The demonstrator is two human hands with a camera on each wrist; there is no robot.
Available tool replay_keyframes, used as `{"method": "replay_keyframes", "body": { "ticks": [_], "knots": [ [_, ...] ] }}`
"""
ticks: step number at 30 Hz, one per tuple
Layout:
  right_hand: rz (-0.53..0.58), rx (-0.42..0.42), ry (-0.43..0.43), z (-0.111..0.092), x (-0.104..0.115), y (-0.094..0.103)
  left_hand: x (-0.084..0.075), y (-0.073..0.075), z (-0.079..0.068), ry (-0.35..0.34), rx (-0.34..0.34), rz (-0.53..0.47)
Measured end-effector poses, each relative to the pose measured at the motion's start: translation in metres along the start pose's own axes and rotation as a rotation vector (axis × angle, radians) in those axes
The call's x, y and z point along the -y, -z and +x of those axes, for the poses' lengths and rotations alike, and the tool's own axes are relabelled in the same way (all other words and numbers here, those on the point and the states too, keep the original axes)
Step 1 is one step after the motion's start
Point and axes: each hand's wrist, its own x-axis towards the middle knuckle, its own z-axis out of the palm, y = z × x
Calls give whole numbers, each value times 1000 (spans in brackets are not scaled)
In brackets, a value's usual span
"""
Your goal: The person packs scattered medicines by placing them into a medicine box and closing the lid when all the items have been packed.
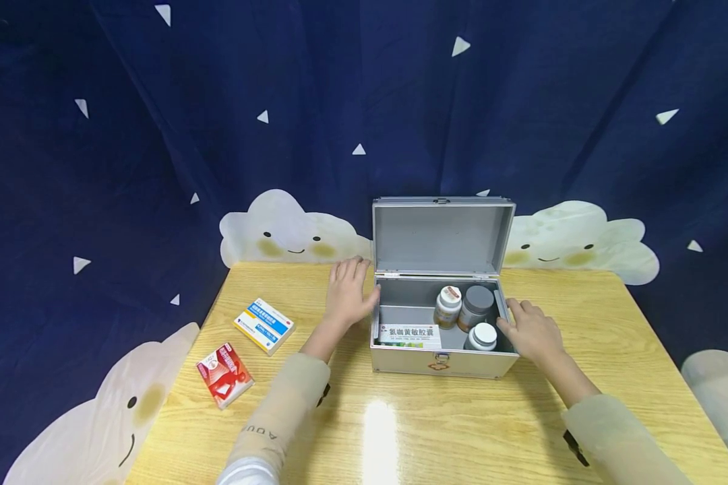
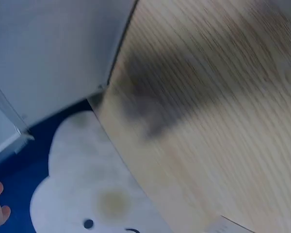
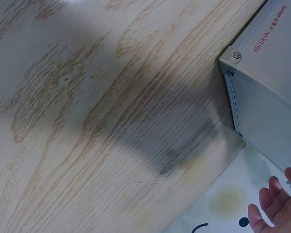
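Observation:
A silver metal medicine case stands with its lid raised. My left hand is at its left side, fingers extended toward the back and thumb at the rim. On the opposite side, my right hand has its fingertips right at the right rim; its fingers look relaxed beside the case wall in the right wrist view. Inside the case are a white medicine box with dark lettering, two white-capped bottles and a grey-capped bottle.
Left of the case, a blue-and-white medicine box and a red-and-white box lie flat on the wooden table. A dark blue curtain with white triangles and smiling clouds hangs behind the table.

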Motion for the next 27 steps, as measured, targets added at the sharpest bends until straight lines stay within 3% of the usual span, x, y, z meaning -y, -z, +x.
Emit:
{"method": "replay_keyframes", "body": {
  "ticks": [10,17,27],
  "knots": [
    [-2,-5,-5,0,0,-1,38,-7,-9,257,-76,24],
    [-1,-3,-3,0,0,-1,65,-13,-22,531,-79,13],
    [3,-9,2,0,-1,-1,100,-21,-49,835,-28,35]
  ]
}}
